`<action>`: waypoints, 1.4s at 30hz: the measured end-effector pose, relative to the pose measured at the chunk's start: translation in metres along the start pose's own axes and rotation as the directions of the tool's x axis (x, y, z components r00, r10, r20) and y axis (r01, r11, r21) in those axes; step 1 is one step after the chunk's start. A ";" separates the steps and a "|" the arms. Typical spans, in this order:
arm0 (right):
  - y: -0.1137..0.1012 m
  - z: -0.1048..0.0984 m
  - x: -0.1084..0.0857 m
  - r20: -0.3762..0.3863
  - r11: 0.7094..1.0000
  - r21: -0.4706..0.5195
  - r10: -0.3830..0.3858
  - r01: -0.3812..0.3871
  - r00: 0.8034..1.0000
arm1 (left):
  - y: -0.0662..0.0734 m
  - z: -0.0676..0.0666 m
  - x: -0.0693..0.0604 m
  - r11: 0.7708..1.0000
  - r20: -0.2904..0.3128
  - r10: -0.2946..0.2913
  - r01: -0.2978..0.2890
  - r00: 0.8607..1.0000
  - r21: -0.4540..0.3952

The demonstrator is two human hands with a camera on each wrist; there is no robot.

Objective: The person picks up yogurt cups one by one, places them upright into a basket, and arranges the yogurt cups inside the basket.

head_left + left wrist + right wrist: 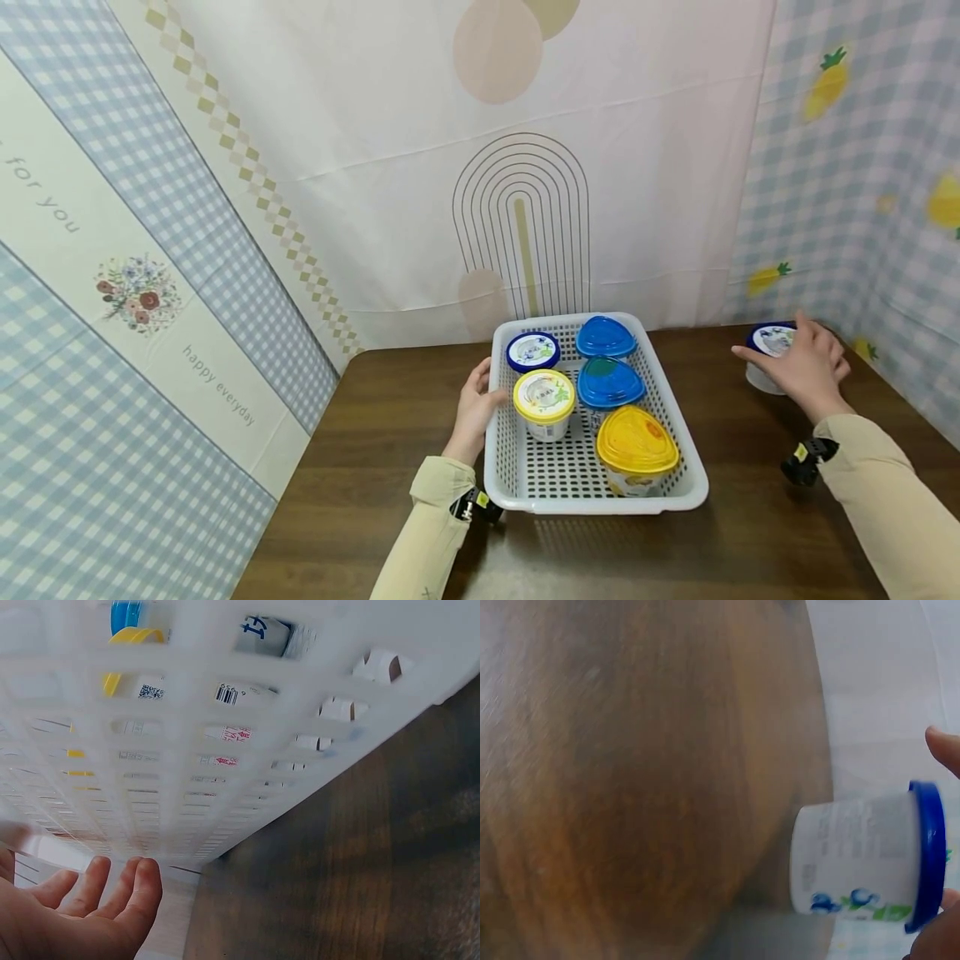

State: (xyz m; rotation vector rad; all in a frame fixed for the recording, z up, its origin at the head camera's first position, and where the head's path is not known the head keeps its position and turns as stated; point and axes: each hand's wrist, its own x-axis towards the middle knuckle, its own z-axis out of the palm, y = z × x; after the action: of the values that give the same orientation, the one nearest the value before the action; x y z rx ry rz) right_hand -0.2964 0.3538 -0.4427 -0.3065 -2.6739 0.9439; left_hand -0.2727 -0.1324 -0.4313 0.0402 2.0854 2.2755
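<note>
At the right of the head view, my right hand [813, 367] is beside a white tub with a dark blue lid [772, 339], its thumb and fingers spread. In the right wrist view, the thumb [946, 751] is apart from the blue lid [930, 855], while other fingers are close to the lid's lower edge. Blueberries are printed on that tub. My left hand [476, 408] holds the left rim of a white plastic basket [693, 492], thumb over the rim. From the left wrist, its fingers [142, 900] show next to the basket's slotted wall [176, 776].
Inside the basket stand a dark-blue-lidded tub [533, 352], a round yellow-lidded tub [544, 397], two blue-lidded tubs [611, 383] and a larger yellow-lidded tub [637, 442]. Printed cloth [637, 167] hangs behind the brown wooden table [375, 433].
</note>
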 end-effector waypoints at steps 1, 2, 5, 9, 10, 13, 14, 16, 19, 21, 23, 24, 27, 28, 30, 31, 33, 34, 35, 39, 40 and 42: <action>0.003 0.000 -0.001 -0.005 1.000 0.007 0.006 -0.006 1.000 | 0.000 0.000 0.000 1.000 -0.001 0.000 0.000 1.000 0.000; 0.006 0.000 -0.002 -0.008 1.000 0.013 0.012 -0.012 1.000 | 0.000 0.000 0.000 1.000 -0.003 0.001 -0.001 1.000 0.001; 0.014 0.000 -0.004 -0.014 0.999 0.023 0.034 -0.034 0.999 | 0.000 -0.001 0.000 1.000 -0.007 0.002 -0.002 1.000 0.002; 0.022 0.002 -0.006 -0.019 0.996 0.048 0.076 -0.075 0.997 | -0.001 -0.001 0.000 1.000 -0.005 0.000 0.000 1.000 -0.008; 0.023 0.002 -0.007 -0.018 0.994 0.063 0.091 -0.089 0.996 | -0.001 -0.001 0.000 1.000 -0.004 -0.001 0.001 1.000 -0.010; 0.025 0.004 -0.007 -0.006 0.983 0.123 0.138 -0.136 0.990 | -0.001 -0.001 0.000 1.000 -0.007 -0.005 0.004 1.000 -0.012; 0.026 0.004 -0.008 -0.001 0.978 0.142 0.151 -0.150 0.988 | -0.001 -0.001 0.000 1.000 -0.009 -0.005 0.005 1.000 -0.012; 0.027 0.005 -0.008 0.005 0.968 0.183 0.171 -0.169 0.985 | -0.001 -0.001 -0.001 1.000 -0.010 -0.006 0.006 1.000 -0.016; 0.029 0.006 -0.009 -0.003 0.960 0.215 0.183 -0.179 0.983 | -0.001 0.000 -0.002 1.000 -0.006 -0.009 0.008 1.000 -0.014; 0.030 0.007 -0.010 -0.009 0.957 0.226 0.187 -0.180 0.982 | -0.001 0.000 -0.002 1.000 -0.003 -0.010 0.010 1.000 -0.012; 0.030 0.007 -0.010 -0.012 0.956 0.230 0.189 -0.181 0.982 | 0.000 0.000 -0.002 1.000 -0.002 -0.009 0.009 1.000 -0.007; 0.030 0.007 -0.010 -0.012 0.956 0.232 0.189 -0.181 0.982 | 0.000 0.000 -0.002 1.000 -0.003 -0.008 0.008 1.000 -0.004; 0.030 0.006 -0.011 -0.007 0.955 0.234 0.188 -0.182 0.982 | 0.000 -0.001 -0.002 1.000 -0.004 -0.006 0.006 1.000 -0.004; 0.029 0.006 -0.011 -0.005 0.955 0.233 0.188 -0.182 0.982 | 0.000 -0.001 -0.002 1.000 -0.002 -0.007 0.007 1.000 -0.004; 0.029 0.006 -0.012 -0.005 0.956 0.230 0.186 -0.180 0.982 | 0.001 -0.001 -0.002 1.000 -0.001 -0.008 0.008 1.000 -0.002; 0.029 0.006 -0.012 -0.005 0.957 0.229 0.186 -0.180 0.983 | 0.001 -0.001 -0.002 1.000 -0.001 -0.009 0.009 1.000 0.000; 0.030 0.005 -0.012 -0.007 0.958 0.225 0.183 -0.177 0.983 | 0.002 -0.001 -0.003 1.000 -0.001 -0.008 0.008 1.000 0.004; 0.030 0.005 -0.013 -0.009 0.959 0.224 0.181 -0.175 0.983 | 0.002 0.000 -0.003 1.000 -0.002 -0.008 0.008 1.000 0.004; 0.030 0.005 -0.013 -0.012 0.959 0.224 0.179 -0.172 0.984 | 0.002 0.000 -0.003 1.000 -0.003 -0.007 0.008 1.000 0.005; 0.029 0.005 -0.016 -0.021 0.963 0.214 0.169 -0.161 0.985 | 0.002 0.000 -0.002 1.000 -0.004 -0.007 0.007 1.000 0.003; 0.028 0.005 -0.016 -0.023 0.965 0.210 0.167 -0.159 0.986 | 0.002 0.000 -0.002 1.000 -0.004 -0.008 0.008 1.000 0.002; 0.028 0.005 -0.019 -0.027 0.966 0.205 0.169 -0.160 0.985 | 0.002 0.000 -0.002 1.000 -0.003 -0.008 0.008 1.000 -0.001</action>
State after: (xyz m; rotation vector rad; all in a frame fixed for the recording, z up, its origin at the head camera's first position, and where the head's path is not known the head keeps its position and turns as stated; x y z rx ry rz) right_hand -0.2776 0.3668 -0.4674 -0.5030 -2.5159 1.2328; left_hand -0.2710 -0.1326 -0.4293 0.0282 2.0828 2.2733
